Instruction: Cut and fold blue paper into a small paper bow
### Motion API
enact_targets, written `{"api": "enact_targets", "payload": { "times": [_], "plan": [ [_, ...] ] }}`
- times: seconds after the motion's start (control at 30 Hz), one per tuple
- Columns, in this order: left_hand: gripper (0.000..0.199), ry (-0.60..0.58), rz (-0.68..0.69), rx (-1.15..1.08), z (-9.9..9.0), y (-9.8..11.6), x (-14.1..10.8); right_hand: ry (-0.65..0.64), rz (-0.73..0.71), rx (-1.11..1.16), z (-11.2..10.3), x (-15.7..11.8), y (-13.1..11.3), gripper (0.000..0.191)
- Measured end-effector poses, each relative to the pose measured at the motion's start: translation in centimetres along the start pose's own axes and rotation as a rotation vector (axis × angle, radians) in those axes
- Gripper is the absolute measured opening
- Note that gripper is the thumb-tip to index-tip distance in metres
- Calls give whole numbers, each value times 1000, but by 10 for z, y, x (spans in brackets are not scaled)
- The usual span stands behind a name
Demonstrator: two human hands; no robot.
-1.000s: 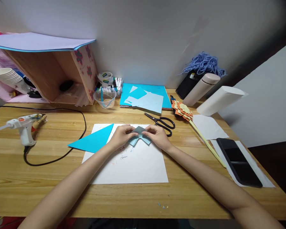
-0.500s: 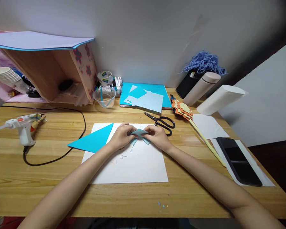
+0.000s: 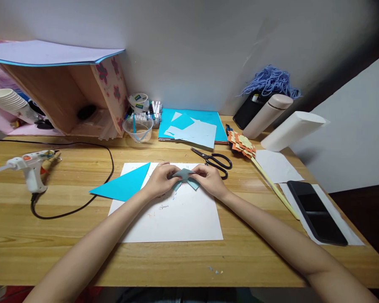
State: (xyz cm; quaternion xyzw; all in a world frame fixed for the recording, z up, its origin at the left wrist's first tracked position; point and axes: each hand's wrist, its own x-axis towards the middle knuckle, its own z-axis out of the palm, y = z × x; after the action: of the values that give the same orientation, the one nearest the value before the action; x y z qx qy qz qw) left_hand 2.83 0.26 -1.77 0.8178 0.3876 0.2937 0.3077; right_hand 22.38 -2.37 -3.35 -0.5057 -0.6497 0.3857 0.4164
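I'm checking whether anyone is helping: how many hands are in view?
2: the left hand holds the left side of the folded blue-grey paper, the right hand its right side. No other hand shows.

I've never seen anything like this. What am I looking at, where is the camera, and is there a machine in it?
There is no machine arm here: these are a person's own bare hands. The camera is worn on the person's head, looking forward and down, so every picture comes from that one viewpoint.

The left hand and the right hand pinch a small folded grey-blue paper between them, above a large white paper sheet on a brown wooden table.

To the left lie a bright blue pointed paper piece and a white hot-glue gun. Just beyond the right hand are black-handled metal scissors; farther right lies a dark rectangular phone.
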Motion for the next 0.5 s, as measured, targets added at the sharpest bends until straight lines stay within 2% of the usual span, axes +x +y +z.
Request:
{"api": "enact_targets", "payload": {
  "times": [0.23,0.5],
  "plan": [
    [11,71,119,101,1,1,-3,-84,-74,-94,0,-5,-5,10],
    [13,117,142,132,2,-5,-4,-61,-141,-140,0,-6,-7,12]
  ]
}}
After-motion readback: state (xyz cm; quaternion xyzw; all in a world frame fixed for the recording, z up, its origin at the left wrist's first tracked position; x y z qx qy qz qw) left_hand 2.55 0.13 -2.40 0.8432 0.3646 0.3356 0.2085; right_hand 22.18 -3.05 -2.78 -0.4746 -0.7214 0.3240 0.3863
